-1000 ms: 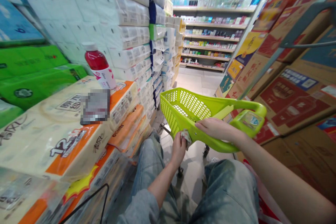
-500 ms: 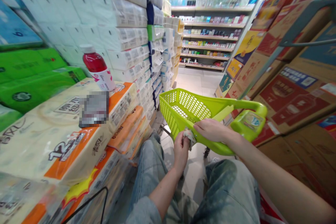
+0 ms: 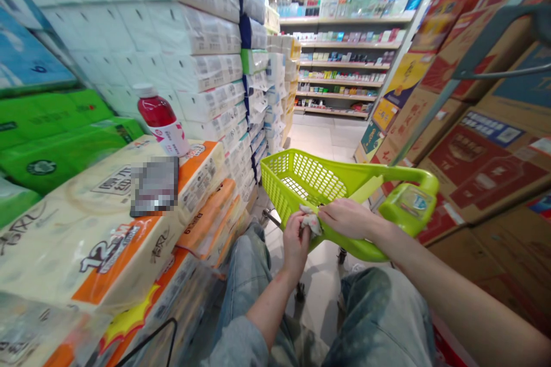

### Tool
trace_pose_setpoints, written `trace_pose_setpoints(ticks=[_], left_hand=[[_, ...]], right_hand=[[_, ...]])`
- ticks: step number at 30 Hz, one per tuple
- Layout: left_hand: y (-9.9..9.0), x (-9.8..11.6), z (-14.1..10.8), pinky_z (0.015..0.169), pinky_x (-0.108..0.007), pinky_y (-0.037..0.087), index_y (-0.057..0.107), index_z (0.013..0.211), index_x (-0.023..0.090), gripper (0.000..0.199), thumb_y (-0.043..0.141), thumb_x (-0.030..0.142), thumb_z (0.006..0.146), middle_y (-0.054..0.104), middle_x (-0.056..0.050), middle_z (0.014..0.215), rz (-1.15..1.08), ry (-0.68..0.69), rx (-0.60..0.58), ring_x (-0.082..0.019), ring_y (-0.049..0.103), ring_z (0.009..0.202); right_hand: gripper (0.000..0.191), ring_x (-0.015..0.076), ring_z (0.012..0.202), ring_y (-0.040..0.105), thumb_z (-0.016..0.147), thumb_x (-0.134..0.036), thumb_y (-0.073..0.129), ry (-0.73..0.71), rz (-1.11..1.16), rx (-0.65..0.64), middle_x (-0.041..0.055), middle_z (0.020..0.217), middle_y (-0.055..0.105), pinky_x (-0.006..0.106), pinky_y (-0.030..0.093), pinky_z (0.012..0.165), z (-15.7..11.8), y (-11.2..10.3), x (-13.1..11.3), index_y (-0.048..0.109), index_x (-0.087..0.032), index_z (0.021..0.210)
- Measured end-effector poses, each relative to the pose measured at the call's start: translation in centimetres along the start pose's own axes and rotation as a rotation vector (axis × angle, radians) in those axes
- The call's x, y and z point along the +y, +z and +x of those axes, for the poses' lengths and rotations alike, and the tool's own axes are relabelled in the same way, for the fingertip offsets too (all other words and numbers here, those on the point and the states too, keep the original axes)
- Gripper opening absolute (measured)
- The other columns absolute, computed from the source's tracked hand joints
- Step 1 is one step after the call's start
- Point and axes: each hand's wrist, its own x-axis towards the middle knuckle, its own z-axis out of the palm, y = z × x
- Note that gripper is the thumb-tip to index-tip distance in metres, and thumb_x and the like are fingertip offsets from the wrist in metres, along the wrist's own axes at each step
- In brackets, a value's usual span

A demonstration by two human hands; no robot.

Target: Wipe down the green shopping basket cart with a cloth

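Note:
In front of my knees stands a lime-green shopping basket (image 3: 275, 180) on wheeled legs, with perforated walls and a thick handle. My left hand (image 3: 296, 236) is closed around a crumpled pale cloth or tissue (image 3: 310, 220) with small coloured specks, pressed against the basket's near side. Fingers bent over the near rim, my right hand (image 3: 348, 217) grips the basket just right of the cloth. Its fingertips are partly hidden behind the rim.
To my left, tissue packs (image 3: 112, 195) carry a red drink bottle (image 3: 163, 120) and a phone (image 3: 157, 186). White paper packs (image 3: 206, 28) tower behind. Cardboard cartons (image 3: 473, 155) line the right side, with a metal cart frame (image 3: 469, 57). Stocked shelves (image 3: 340, 63) stand ahead.
My left hand has shifted the cloth slightly up along the basket's side. My right hand stays on the rim, and the view has tilted up a little.

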Motion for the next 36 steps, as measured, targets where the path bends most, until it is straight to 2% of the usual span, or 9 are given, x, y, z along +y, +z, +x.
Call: trace_pose_setpoints(ticks=[6, 12, 15, 18, 19, 21, 23, 32, 36], left_hand=[[0.0, -2.4, 1.6, 0.098, -0.036, 0.039, 0.057, 0.104, 0.02, 0.021, 0.045, 0.023, 0.087, 0.059, -0.009, 0.115, 0.074, 0.039, -0.076, -0.02, 0.052, 0.11], [-0.7, -4.7, 4.7, 0.091, -0.037, 0.042, 0.057, 0.1, 0.02, 0.024, 0.045, 0.013, 0.081, 0.062, -0.007, 0.106, 0.134, -0.098, -0.044, -0.021, 0.056, 0.101], [-1.1, -3.8, 5.4, 0.086, -0.035, 0.043, 0.058, 0.094, 0.019, 0.018, 0.045, 0.016, 0.082, 0.063, -0.006, 0.096, 0.123, -0.122, 0.025, -0.02, 0.057, 0.092], [-0.8, -1.4, 5.1, 0.089, -0.033, 0.042, 0.057, 0.101, 0.02, 0.02, 0.042, 0.023, 0.087, 0.061, -0.007, 0.103, 0.054, -0.054, 0.135, -0.019, 0.055, 0.097], [-0.6, -0.5, 4.8, 0.091, -0.033, 0.041, 0.056, 0.104, 0.021, 0.022, 0.041, 0.024, 0.088, 0.06, -0.007, 0.107, 0.026, -0.009, 0.094, -0.019, 0.054, 0.101], [0.0, 0.7, 4.4, 0.09, -0.032, 0.041, 0.057, 0.104, 0.022, 0.023, 0.039, 0.026, 0.09, 0.06, -0.007, 0.105, 0.0, 0.084, -0.118, -0.019, 0.054, 0.1], [0.4, 0.8, 4.4, 0.086, -0.031, 0.042, 0.058, 0.099, 0.021, 0.024, 0.036, 0.027, 0.091, 0.06, -0.006, 0.098, 0.012, 0.146, -0.252, -0.018, 0.054, 0.093], [-0.7, -6.1, 8.6, 0.083, -0.031, 0.041, 0.055, 0.083, 0.021, 0.028, 0.031, 0.032, 0.092, 0.056, -0.006, 0.085, 0.279, 0.195, -0.275, -0.018, 0.051, 0.087], [-1.2, -7.7, 10.4, 0.082, -0.031, 0.041, 0.055, 0.078, 0.021, 0.029, 0.032, 0.032, 0.092, 0.056, -0.005, 0.083, 0.345, 0.187, -0.293, -0.018, 0.051, 0.084]], right_hand=[[0.05, 0.0172, 0.074, 0.064, 0.093, -0.033, 0.023, -0.031, -0.027, -0.004, 0.0103, 0.079, 0.069, 0.024, 0.039, 0.065, -0.1, 0.0, 0.7, 0.067, -0.015, 0.079], [0.048, 0.0181, 0.076, 0.064, 0.093, -0.033, 0.025, -0.024, -0.026, -0.03, 0.0114, 0.08, 0.069, 0.024, 0.039, 0.066, -0.2, -0.5, 0.6, 0.067, -0.015, 0.082], [0.048, 0.0184, 0.075, 0.064, 0.093, -0.033, 0.024, -0.032, -0.02, -0.019, 0.0112, 0.079, 0.069, 0.025, 0.04, 0.066, -0.3, -0.6, 0.5, 0.067, -0.015, 0.081], [0.047, 0.0184, 0.075, 0.064, 0.093, -0.032, 0.025, -0.034, -0.017, -0.011, 0.0108, 0.079, 0.069, 0.025, 0.04, 0.067, -0.2, -0.5, 0.4, 0.067, -0.015, 0.081], [0.046, 0.0183, 0.075, 0.064, 0.093, -0.032, 0.026, -0.032, -0.018, -0.01, 0.0106, 0.079, 0.069, 0.025, 0.04, 0.067, -0.2, -0.5, 0.4, 0.067, -0.015, 0.081], [0.043, 0.018, 0.074, 0.064, 0.092, -0.03, 0.028, -0.027, -0.023, -0.003, 0.0101, 0.08, 0.069, 0.025, 0.04, 0.067, -0.2, -0.4, 0.4, 0.067, -0.015, 0.081], [0.043, 0.0174, 0.074, 0.063, 0.091, -0.029, 0.028, -0.031, -0.025, 0.005, 0.0097, 0.081, 0.069, 0.025, 0.04, 0.068, -0.3, -0.3, 0.4, 0.067, -0.016, 0.08], [0.04, 0.0179, 0.075, 0.065, 0.09, -0.035, 0.032, -0.054, 0.011, -0.002, 0.0096, 0.081, 0.07, 0.024, 0.039, 0.066, -1.6, -0.4, 0.6, 0.067, -0.017, 0.083], [0.037, 0.0181, 0.075, 0.065, 0.088, -0.037, 0.036, -0.037, 0.042, -0.029, 0.0094, 0.082, 0.07, 0.024, 0.038, 0.063, -1.8, -0.4, 1.1, 0.067, -0.017, 0.089]])
